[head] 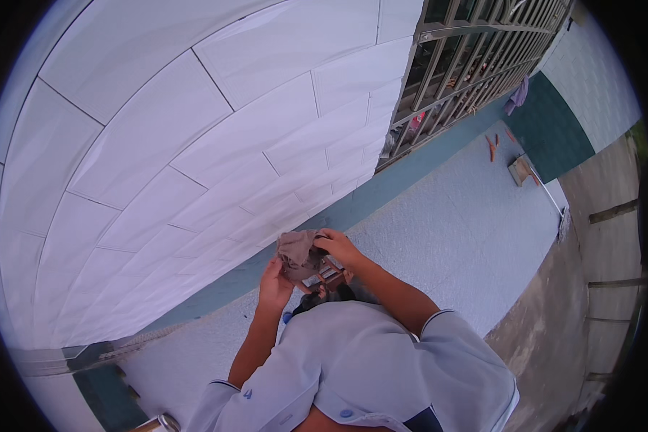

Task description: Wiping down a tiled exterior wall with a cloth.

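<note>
Between my two hands is a crumpled grey-brown cloth (298,254), held up in front of my chest. My left hand (275,283) grips its lower left edge. The fingers of my right hand (337,247) pinch its upper right side. Below the cloth, partly hidden by it and by my body, part of a reddish-brown wooden stool or ladder (332,278) shows near my feet.
A white tiled wall (210,146) rises on the left, with a barred window (464,70) at the upper right. On the pale floor (437,232) lie a long-handled dustpan (520,171) and orange-brown pieces (491,148). A purple cloth (517,97) hangs by the window.
</note>
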Motion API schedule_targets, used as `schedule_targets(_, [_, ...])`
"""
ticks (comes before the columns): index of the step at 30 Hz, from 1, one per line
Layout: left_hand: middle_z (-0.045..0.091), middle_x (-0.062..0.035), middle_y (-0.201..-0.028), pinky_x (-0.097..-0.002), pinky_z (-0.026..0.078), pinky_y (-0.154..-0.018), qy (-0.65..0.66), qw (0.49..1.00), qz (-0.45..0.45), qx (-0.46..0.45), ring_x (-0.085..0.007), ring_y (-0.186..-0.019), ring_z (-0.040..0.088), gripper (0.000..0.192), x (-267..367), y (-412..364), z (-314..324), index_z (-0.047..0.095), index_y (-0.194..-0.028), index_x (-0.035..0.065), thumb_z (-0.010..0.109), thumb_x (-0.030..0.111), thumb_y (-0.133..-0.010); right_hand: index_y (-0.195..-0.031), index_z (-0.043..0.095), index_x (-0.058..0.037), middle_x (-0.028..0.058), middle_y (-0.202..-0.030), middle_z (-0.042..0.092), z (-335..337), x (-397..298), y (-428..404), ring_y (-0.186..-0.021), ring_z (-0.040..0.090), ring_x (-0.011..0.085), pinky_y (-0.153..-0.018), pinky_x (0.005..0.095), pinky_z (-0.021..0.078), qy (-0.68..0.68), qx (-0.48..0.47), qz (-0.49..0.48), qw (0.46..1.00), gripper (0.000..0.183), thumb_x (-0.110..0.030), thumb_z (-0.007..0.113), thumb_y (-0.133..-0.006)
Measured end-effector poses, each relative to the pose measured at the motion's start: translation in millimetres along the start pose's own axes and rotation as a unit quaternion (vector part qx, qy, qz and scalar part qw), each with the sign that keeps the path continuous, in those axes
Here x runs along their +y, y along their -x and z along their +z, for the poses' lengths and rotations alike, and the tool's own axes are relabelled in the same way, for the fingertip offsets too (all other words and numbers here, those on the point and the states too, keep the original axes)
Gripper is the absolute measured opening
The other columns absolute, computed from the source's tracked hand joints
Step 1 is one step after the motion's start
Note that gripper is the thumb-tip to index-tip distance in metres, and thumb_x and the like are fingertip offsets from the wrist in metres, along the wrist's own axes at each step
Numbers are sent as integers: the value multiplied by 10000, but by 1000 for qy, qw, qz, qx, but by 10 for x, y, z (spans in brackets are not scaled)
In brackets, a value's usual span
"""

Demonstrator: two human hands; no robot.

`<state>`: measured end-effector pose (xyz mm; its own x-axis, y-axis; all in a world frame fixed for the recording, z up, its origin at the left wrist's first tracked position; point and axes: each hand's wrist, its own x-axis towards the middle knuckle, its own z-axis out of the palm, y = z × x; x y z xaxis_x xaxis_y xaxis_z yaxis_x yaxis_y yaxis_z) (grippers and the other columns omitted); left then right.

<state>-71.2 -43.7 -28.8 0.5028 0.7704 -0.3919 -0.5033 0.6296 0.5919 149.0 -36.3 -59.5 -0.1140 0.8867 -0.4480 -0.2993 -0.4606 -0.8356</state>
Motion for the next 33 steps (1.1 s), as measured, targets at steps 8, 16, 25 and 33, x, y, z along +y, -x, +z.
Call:
schedule_targets(8, [626, -144, -1172, -436, 511, -934, 4, 998, 5, -56, -277, -1075, 625, 304, -36, -2, 391, 518, -1246, 37, 529, 205, -993, -1275, 508, -51, 126, -1163, 604, -474, -673, 210, -1067, 611, 256, -933, 397, 508, -392, 60, -210, 894, 363, -177, 546, -936])
schedule_targets(16, [662, -126, -1011, -383, 526, -837, -126, 983, -14, 131, -253, -940, 659, 276, -234, 316, -53, 528, -1223, 39, 514, 177, -984, -1214, 525, 18, 95, -1117, 581, -562, -1263, -689, -998, 561, 176, -889, 330, 462, -221, 432, -352, 800, 321, -118, 596, -931])
schedule_targets(25, [658, -88, -954, -343, 539, -791, -105, 966, -34, 232, -219, -876, 659, 259, -306, 405, -210, 555, -1189, 41, 532, 187, -976, -1367, 429, 70, 171, -1252, 546, -93, -806, -741, -1118, 536, 240, -981, 322, 401, -2, 485, -323, 813, 493, -116, 560, -930])
schedule_targets(33, [665, -88, -978, -346, 542, -804, -120, 979, -12, 164, -208, -885, 661, 251, -327, 292, -132, 557, -1186, 38, 540, 165, -970, -1373, 412, 13, 108, -1210, 540, -386, -1188, -611, -1016, 535, 183, -895, 297, 436, -260, 388, -341, 816, 485, -79, 506, -906])
